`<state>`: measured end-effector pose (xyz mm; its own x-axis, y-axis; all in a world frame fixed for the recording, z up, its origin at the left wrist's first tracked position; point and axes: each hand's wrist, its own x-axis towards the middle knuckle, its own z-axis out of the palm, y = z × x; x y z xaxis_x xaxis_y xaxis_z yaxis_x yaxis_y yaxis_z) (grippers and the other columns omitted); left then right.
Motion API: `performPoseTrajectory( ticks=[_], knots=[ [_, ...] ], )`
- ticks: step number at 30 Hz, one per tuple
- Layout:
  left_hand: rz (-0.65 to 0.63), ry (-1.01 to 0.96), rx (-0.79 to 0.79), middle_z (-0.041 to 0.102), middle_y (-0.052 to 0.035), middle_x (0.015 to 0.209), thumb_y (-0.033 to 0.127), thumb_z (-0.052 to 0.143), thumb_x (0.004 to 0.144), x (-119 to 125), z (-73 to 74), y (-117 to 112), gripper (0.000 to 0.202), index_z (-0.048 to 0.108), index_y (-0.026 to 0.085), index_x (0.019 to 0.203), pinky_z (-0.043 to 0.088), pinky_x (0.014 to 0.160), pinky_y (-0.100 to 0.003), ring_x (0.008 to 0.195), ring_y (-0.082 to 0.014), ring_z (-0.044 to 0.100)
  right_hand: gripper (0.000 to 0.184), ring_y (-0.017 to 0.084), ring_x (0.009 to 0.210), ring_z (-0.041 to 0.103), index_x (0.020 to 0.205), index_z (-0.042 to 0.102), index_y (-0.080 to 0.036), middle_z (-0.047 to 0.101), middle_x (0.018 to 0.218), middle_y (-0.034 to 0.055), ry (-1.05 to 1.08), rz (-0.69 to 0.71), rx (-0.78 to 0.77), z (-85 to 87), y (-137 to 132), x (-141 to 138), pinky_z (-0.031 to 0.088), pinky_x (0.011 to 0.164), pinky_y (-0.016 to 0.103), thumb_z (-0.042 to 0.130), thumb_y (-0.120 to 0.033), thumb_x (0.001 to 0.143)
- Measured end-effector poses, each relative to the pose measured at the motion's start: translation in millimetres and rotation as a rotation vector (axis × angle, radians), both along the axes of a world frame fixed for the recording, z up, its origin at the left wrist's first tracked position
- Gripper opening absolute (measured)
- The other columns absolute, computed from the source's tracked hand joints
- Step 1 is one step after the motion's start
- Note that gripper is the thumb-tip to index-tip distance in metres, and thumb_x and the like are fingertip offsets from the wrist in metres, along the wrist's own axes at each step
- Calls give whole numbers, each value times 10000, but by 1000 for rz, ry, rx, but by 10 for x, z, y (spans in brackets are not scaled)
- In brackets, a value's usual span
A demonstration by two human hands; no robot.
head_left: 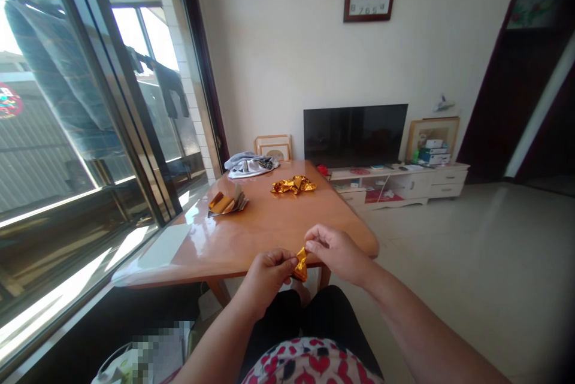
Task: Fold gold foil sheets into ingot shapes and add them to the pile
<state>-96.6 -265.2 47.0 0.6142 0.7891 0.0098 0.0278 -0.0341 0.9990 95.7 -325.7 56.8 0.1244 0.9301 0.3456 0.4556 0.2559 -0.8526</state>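
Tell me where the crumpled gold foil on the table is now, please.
In the head view, the crumpled gold foil lies toward the far end of the wooden table, right of the gray cloth, beyond the person's hands.

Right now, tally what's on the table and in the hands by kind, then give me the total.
Gold foil piece pinched between left hand and right hand: 1
Crumpled gold foil heap: 1
Folded gold foil bundle: 1
Folded cloth: 1
Total: 4
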Motion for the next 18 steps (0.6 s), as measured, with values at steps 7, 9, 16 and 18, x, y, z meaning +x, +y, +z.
performPoseTrajectory(
  ticks=[7,9,16,18],
  knots=[
    [108,-181,-166,626,-8,616,395,832,719,-17,-70,67,308,739,127,838,306,483,-179,514,-69,490,126,188,771,622,941,660,-219,690,839,17,7,-281,181,-106,-74,-184,481,734,298,578,-306,901],
    [124,-225,-190,710,-56,774,366,842,711,-2,-72,52,310,751,125,884,425,580,-191,657,-111,613,105,194,797,627,929,659,-225,689,866,32,-52,-295,249,-135,-97,-288,486,759,306,565,-271,916],
    [131,-333,-265,753,-99,907,371,876,675,79,-120,11,356,771,128,913,547,825,-303,891,-209,699,98,233,905,594,943,656,-230,672,908,66,-345,-372,430,-226,-54,-485,476,814,352,569,-190,924],
    [138,-348,-268,758,-99,930,364,878,673,92,-136,10,352,774,132,916,551,842,-304,893,-203,701,88,237,901,587,956,653,-228,672,912,68,-380,-396,443,-246,-35,-485,475,821,361,575,-196,929]
  ],
)
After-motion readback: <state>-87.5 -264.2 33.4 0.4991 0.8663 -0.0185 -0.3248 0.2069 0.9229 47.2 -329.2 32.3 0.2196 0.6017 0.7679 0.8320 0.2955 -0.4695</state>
